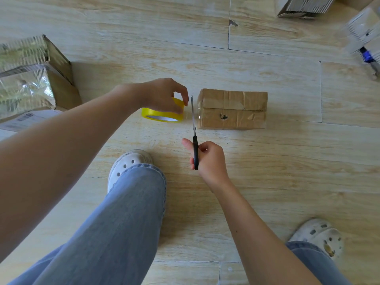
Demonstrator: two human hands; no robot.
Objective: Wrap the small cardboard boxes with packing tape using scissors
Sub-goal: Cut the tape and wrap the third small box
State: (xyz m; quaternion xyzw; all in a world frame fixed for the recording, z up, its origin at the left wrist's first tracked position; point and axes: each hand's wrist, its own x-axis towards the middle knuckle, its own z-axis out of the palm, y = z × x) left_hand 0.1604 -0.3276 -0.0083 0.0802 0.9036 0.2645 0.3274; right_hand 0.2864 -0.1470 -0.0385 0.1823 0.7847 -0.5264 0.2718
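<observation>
A view straight down onto a pale wood-look plank floor (267,182) with dark seams between the boards. Near the middle lies a small brown cardboard box (233,109), long side facing the viewer, partly covered in shiny clear tape, with a small dark hole in its near face. Just left of it, the left hand (162,95) grips a yellow tape roll (162,116) from above, fingers curled over its rim. A short strip of clear tape (188,117) stretches from the roll to the box's left end. The right hand (207,159) is wrapped around the black handles of scissors (194,128), whose blades point away from the person and cross the strip between roll and box. At the left edge sit larger boxes (30,75) wrapped in crinkled tape. More boxes (304,7) and a blue-banded pen (370,60) lie at the top right corner. Below are legs in blue jeans (123,212) and white clogs (127,163).
</observation>
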